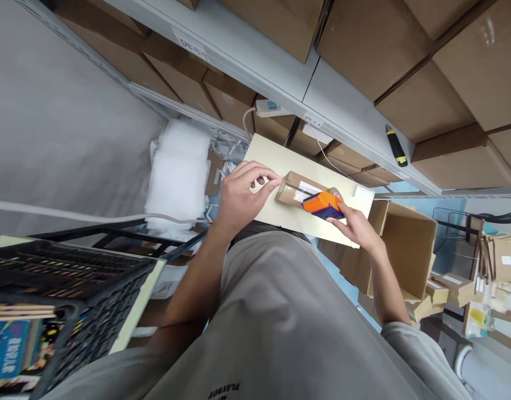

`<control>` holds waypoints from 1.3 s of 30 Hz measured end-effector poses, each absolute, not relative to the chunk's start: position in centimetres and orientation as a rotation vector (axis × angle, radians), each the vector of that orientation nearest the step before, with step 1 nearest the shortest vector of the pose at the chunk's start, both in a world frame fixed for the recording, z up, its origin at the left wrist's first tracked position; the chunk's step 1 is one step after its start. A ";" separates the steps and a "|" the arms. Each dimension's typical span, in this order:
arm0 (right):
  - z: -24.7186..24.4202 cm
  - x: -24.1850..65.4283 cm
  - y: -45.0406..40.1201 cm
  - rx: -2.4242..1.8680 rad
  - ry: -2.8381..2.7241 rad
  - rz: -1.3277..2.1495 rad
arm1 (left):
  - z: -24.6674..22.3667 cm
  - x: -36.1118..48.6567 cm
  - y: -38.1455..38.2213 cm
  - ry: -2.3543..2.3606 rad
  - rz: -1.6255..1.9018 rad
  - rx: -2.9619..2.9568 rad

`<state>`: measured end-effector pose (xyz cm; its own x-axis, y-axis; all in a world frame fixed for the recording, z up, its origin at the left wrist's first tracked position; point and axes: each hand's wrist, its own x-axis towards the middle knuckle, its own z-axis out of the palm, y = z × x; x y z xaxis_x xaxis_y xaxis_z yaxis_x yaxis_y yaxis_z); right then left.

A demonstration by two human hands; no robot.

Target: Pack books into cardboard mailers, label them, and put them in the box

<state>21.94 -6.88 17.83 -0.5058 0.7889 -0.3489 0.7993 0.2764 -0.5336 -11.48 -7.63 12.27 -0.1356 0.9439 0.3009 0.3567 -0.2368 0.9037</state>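
Observation:
A small brown cardboard box (pixel 285 190) lies on a pale cream tabletop (pixel 259 153) in front of me, with a white label and a strip of clear tape along its top. My right hand (pixel 355 225) grips an orange and purple tape dispenser (pixel 322 204), which is tilted over the right part of the box. At the box's left end my left hand (pixel 249 189) is closed in a pinch, thumb and forefinger together at the edge. Whatever lies between those fingertips is too small to make out.
Above the table runs a grey metal shelf (pixel 255 69) loaded with cardboard boxes, with a yellow and black utility knife (pixel 396 145) on it. A large open carton (pixel 409 250) stands to the right. White packing sheets (pixel 178 172) and a black crate (pixel 101 311) are on the left.

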 end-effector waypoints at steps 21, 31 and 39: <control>7.1 23.1 5.7 1.199 1.794 -1.656 | -5.4 -8.6 -3.9 1.526 0.908 0.554; 6.6 21.5 6.6 1.212 1.754 -1.568 | -8.1 -8.0 -2.3 1.538 0.764 0.465; 6.8 21.6 6.5 1.223 1.714 -1.615 | -7.5 -6.5 -2.2 1.670 0.617 0.848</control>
<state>21.57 6.55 6.77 -0.4834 0.2752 -0.8310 0.8459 -0.0976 -0.5243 -6.45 -2.24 -7.48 -0.1336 0.7942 -0.5928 0.2184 0.6070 0.7641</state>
